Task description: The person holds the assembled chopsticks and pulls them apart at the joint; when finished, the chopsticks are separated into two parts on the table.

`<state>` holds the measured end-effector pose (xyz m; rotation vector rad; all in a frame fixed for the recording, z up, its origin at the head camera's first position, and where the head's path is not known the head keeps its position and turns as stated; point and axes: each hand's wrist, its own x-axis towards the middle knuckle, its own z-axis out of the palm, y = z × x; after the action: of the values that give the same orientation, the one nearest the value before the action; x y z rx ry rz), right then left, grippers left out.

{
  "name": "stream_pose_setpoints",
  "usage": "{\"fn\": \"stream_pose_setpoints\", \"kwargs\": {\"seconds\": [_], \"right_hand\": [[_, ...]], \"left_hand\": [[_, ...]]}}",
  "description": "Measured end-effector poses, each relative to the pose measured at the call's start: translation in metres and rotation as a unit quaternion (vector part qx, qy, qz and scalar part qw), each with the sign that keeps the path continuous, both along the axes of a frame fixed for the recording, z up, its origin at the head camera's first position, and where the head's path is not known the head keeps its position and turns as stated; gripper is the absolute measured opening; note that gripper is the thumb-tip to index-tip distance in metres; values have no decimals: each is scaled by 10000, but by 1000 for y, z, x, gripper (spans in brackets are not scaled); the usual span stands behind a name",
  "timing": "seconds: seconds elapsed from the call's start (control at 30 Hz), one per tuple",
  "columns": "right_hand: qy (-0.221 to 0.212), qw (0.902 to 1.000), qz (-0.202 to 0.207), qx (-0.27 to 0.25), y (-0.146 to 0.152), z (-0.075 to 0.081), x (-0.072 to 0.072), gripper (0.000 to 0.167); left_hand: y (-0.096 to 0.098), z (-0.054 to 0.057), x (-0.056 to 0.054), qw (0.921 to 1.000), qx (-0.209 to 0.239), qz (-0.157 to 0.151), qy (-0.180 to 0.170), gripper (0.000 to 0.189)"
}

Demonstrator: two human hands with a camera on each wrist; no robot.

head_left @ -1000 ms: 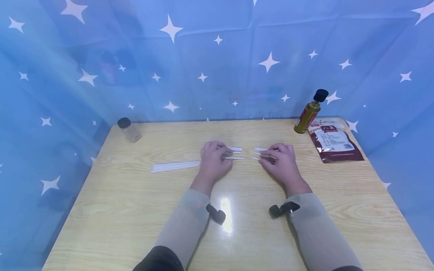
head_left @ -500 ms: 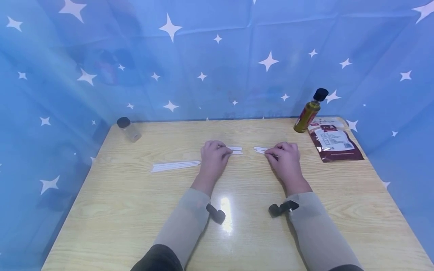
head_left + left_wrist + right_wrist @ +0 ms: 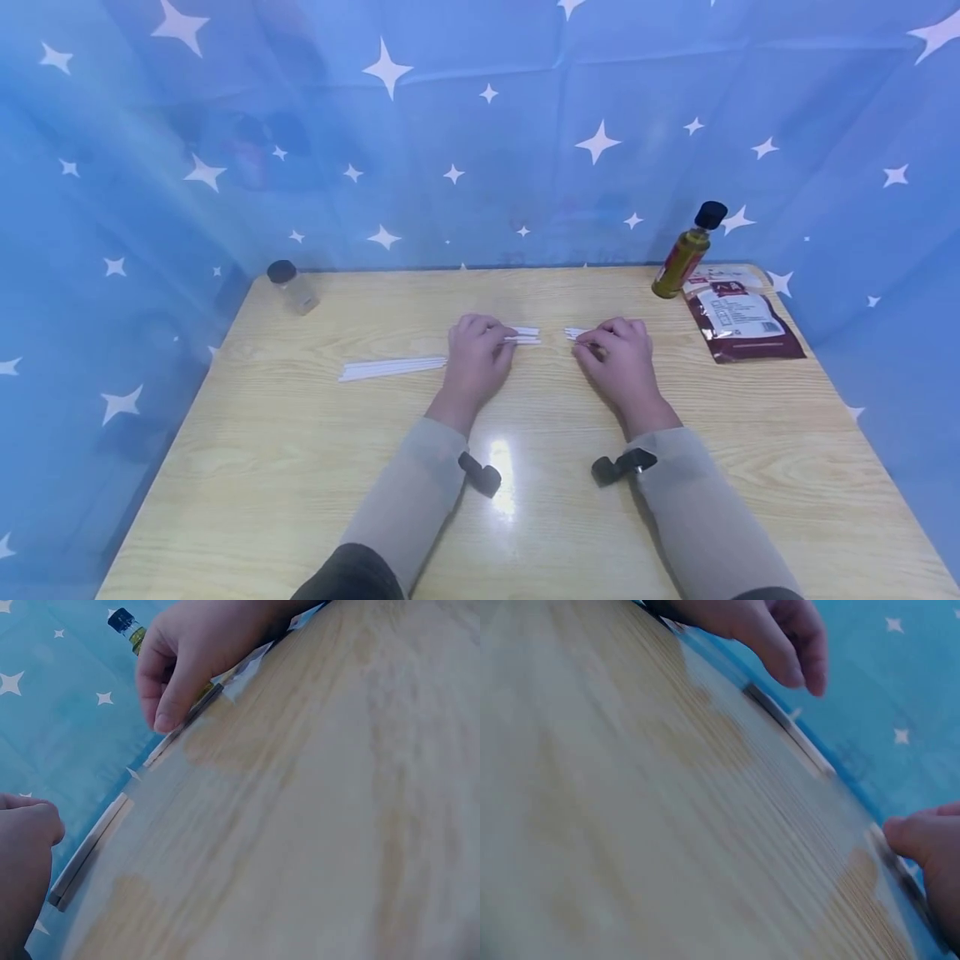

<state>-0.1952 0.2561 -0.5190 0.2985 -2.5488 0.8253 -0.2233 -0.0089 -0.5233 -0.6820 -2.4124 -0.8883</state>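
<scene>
In the head view, my left hand (image 3: 476, 357) is over a short row of slim white sticks (image 3: 528, 336), whose right ends show past its fingers. Its thumb and index finger stand apart; in the right wrist view its fingertips (image 3: 802, 682) hang just off a stick (image 3: 787, 727). My right hand (image 3: 624, 360) is at a second row of white sticks (image 3: 572, 332), mostly covered by its fingers, with thumb and index finger spread. In the right wrist view its thumb (image 3: 907, 836) seems to touch a stick end. A small gap separates the rows.
More white sticks (image 3: 390, 368) lie side by side left of my left hand. At the back left stands a clear jar with a black lid (image 3: 295, 289). A bottle of yellow-green liquid (image 3: 681, 260) and a maroon-and-white packet (image 3: 738, 321) are at the back right of the wooden table (image 3: 540, 517).
A second ago each hand had a stick nearer the person than its row; these now lie with the rows. Since half a second ago, thumb and index finger of both hands have parted.
</scene>
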Motion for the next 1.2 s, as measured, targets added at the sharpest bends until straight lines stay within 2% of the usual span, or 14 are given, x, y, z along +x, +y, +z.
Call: {"fn": "stream_pose_setpoints", "kwargs": {"seconds": [0.23,0.43,0.83,1.03,1.2], "right_hand": [[259,9993,282,-4,-26,-3,2,12],[165,9993,350,-8,-47,-5,3,12],[-173,9981,556,180,-85,-1,3,18],[-58,9968,780,187,-99,6,0,17],[137,9954,920,208,-111,5,-1,19]], "left_hand": [[-11,-1,4,9999,-79,119,53,12],[-24,0,7,9996,-111,227,100,11],[-54,3,17,9998,-126,172,-19,12],[-82,0,21,9979,-323,438,-346,15],[-119,3,24,9982,-265,417,-327,17]]}}
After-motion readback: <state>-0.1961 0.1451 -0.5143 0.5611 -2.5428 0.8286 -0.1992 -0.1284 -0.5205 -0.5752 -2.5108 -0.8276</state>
